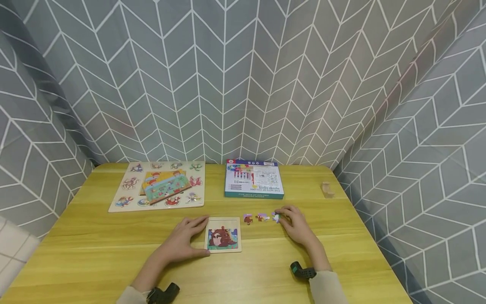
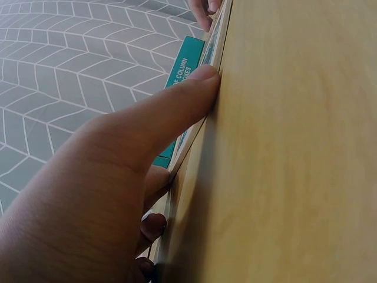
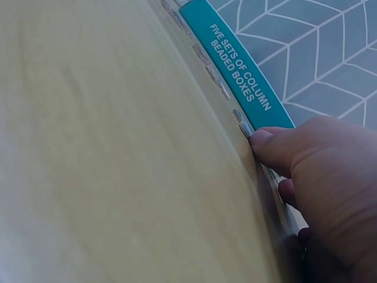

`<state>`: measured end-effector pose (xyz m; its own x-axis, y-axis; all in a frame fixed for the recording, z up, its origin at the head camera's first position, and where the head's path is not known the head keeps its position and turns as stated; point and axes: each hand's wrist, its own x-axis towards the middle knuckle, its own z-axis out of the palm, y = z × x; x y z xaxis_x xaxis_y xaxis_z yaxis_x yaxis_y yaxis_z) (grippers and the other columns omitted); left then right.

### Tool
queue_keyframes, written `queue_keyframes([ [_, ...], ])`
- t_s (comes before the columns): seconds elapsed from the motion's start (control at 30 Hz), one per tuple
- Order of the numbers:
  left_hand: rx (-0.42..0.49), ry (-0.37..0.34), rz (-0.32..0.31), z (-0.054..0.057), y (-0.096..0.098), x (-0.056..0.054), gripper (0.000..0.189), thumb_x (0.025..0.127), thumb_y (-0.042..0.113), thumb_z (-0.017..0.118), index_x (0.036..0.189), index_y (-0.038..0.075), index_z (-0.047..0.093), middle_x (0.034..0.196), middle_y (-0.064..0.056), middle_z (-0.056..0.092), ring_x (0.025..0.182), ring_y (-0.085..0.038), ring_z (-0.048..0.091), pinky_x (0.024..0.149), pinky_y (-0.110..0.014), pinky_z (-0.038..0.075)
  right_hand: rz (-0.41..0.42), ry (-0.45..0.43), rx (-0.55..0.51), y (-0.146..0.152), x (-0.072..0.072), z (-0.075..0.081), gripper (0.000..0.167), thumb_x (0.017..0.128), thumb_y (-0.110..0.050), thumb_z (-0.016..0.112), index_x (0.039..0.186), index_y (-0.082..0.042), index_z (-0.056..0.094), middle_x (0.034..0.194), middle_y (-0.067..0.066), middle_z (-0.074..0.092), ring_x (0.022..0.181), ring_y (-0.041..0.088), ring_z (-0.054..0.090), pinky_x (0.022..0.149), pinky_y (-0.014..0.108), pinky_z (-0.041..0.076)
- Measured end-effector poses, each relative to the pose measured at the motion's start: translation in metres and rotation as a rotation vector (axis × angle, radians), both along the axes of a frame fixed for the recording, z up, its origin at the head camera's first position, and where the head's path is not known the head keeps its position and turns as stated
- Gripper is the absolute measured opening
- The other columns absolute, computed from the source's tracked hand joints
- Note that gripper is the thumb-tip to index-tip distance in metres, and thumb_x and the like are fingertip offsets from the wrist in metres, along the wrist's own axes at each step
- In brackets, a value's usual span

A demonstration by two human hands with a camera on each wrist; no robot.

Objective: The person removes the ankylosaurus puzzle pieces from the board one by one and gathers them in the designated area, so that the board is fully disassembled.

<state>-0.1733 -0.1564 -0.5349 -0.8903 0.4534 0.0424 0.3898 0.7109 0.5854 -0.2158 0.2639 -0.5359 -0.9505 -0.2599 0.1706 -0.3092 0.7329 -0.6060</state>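
A small square wooden puzzle board [image 1: 223, 250] lies on the table, its lower part filled with a brown picture and a pale strip bare along its top. My left hand [image 1: 184, 241] holds the board at its left side, index finger by the upper corner and thumb [image 2: 197, 82] at the lower one. To the right, my right hand [image 1: 297, 226] pinches a small puzzle piece [image 1: 276, 218] between thumb and finger at table level. Two loose puzzle pieces, a brown one [image 1: 248, 218] and a brown-and-purple one [image 1: 262, 217], lie between board and right hand.
A large sea-animal board [image 1: 117, 202] at the back left bears two smaller puzzle boards [image 1: 167, 188]. Behind the loose pieces lies a flat box [image 1: 253, 179]. A small wooden block [image 1: 327, 190] stands at the back right. Patterned curtains [image 1: 243, 84] border the table.
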Motion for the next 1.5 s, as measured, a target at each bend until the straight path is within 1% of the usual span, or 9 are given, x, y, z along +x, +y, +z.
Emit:
queue_keyframes([
  [0.3, 0.006, 0.003, -0.010, -0.001, -0.001, 0.000, 0.106, 0.079, 0.068, 0.084, 0.162, 0.014, 0.047, 0.169, -0.004, 0.041, 0.118, -0.021, 0.043, 0.100, -0.054, 0.044, 0.005, 0.000, -0.030, 0.002, 0.001, 0.000, 0.030, 0.102, -0.008, 0.070, 0.133, -0.009, 0.072, 0.131, 0.012, 0.066, 0.123, 0.036, 0.058, 0.101, 0.059, 0.044],
  [0.5, 0.013, 0.004, -0.014, -0.002, -0.001, 0.000, 0.106, 0.079, 0.067, 0.084, 0.161, 0.013, 0.047, 0.169, -0.005, 0.041, 0.118, -0.021, 0.043, 0.100, -0.054, 0.044, 0.003, -0.019, -0.069, 0.002, 0.002, 0.001, 0.033, 0.102, -0.008, 0.070, 0.135, -0.009, 0.071, 0.134, 0.011, 0.067, 0.123, 0.033, 0.060, 0.104, 0.056, 0.048],
  [0.63, 0.010, -0.006, -0.006, -0.002, -0.001, 0.001, 0.106, 0.078, 0.068, 0.084, 0.161, 0.013, 0.047, 0.169, -0.005, 0.041, 0.118, -0.021, 0.044, 0.100, -0.054, 0.044, -0.034, 0.009, -0.088, -0.003, 0.004, 0.004, 0.036, 0.100, -0.010, 0.075, 0.135, -0.005, 0.070, 0.128, 0.010, 0.069, 0.118, 0.031, 0.063, 0.103, 0.054, 0.050],
  [0.77, 0.009, -0.013, -0.004, 0.000, 0.000, 0.002, 0.106, 0.078, 0.067, 0.085, 0.161, 0.013, 0.048, 0.169, -0.005, 0.041, 0.118, -0.020, 0.044, 0.101, -0.054, 0.043, -0.052, 0.067, -0.112, -0.022, 0.007, 0.008, 0.040, 0.096, -0.015, 0.080, 0.133, -0.002, 0.070, 0.122, 0.011, 0.070, 0.113, 0.030, 0.065, 0.100, 0.054, 0.053],
  [0.9, 0.007, -0.010, -0.009, 0.003, 0.000, 0.002, 0.106, 0.079, 0.066, 0.085, 0.161, 0.012, 0.047, 0.169, -0.006, 0.041, 0.118, -0.020, 0.044, 0.101, -0.054, 0.043, 0.008, 0.101, -0.114, -0.057, 0.007, 0.012, 0.040, 0.095, -0.018, 0.081, 0.131, -0.003, 0.071, 0.122, 0.009, 0.070, 0.109, 0.026, 0.066, 0.095, 0.048, 0.055],
  [1.0, 0.002, -0.006, -0.008, 0.004, 0.000, 0.001, 0.106, 0.079, 0.066, 0.085, 0.162, 0.012, 0.046, 0.169, -0.006, 0.041, 0.119, -0.021, 0.044, 0.101, -0.054, 0.043, 0.079, 0.077, -0.109, -0.089, 0.010, 0.016, 0.039, 0.097, -0.020, 0.080, 0.132, -0.005, 0.071, 0.123, 0.007, 0.069, 0.108, 0.022, 0.066, 0.095, 0.043, 0.056],
  [1.2, 0.002, 0.008, 0.000, 0.003, 0.002, -0.001, 0.105, 0.079, 0.067, 0.085, 0.161, 0.013, 0.047, 0.168, -0.006, 0.043, 0.120, -0.022, 0.046, 0.101, -0.054, 0.045, 0.228, 0.011, -0.047, -0.143, 0.019, 0.024, 0.039, 0.100, -0.028, 0.076, 0.135, -0.010, 0.071, 0.128, 0.003, 0.068, 0.118, 0.021, 0.061, 0.102, 0.043, 0.052],
  [1.33, 0.010, 0.012, 0.002, 0.001, 0.001, -0.001, 0.104, 0.079, 0.066, 0.085, 0.161, 0.013, 0.048, 0.167, -0.005, 0.044, 0.120, -0.021, 0.046, 0.100, -0.054, 0.045, 0.286, 0.003, -0.025, -0.165, 0.021, 0.021, 0.035, 0.100, -0.026, 0.076, 0.132, -0.010, 0.073, 0.123, 0.002, 0.068, 0.116, 0.018, 0.059, 0.102, 0.039, 0.051],
  [1.5, 0.016, 0.017, -0.002, 0.000, 0.000, 0.001, 0.103, 0.079, 0.065, 0.085, 0.160, 0.013, 0.049, 0.166, -0.004, 0.046, 0.116, -0.018, 0.045, 0.099, -0.052, 0.044, 0.327, 0.026, 0.038, -0.177, 0.024, 0.017, 0.033, 0.100, -0.023, 0.076, 0.130, -0.009, 0.074, 0.117, 0.003, 0.067, 0.110, 0.017, 0.058, 0.097, 0.035, 0.051],
])
